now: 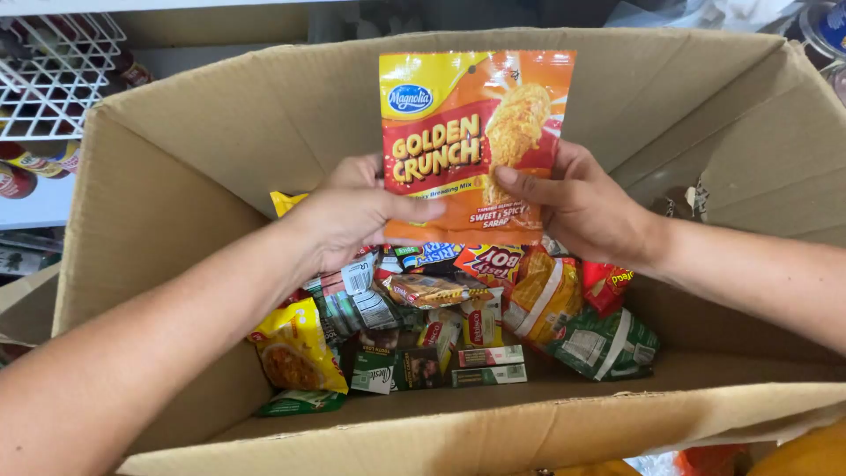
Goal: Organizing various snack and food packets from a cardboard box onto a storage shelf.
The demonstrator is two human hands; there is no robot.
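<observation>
Both my hands hold up one flat orange and yellow food packet [471, 132] with a picture of fried chicken on it, above an open cardboard box [167, 203]. My left hand [352, 216] pinches the packet's lower left edge, thumb across the front. My right hand [582, 207] grips its lower right edge, thumb on the front. Below the packet, the box floor is covered with several small sachets and packets [458, 322] in red, yellow, orange and green.
The box's tall walls surround the hands, and its near flap [529, 423] lies at the bottom. A white wire rack [53, 70] and red-capped bottles [18, 172] stand at the upper left, outside the box. Something orange [802, 454] shows at the lower right.
</observation>
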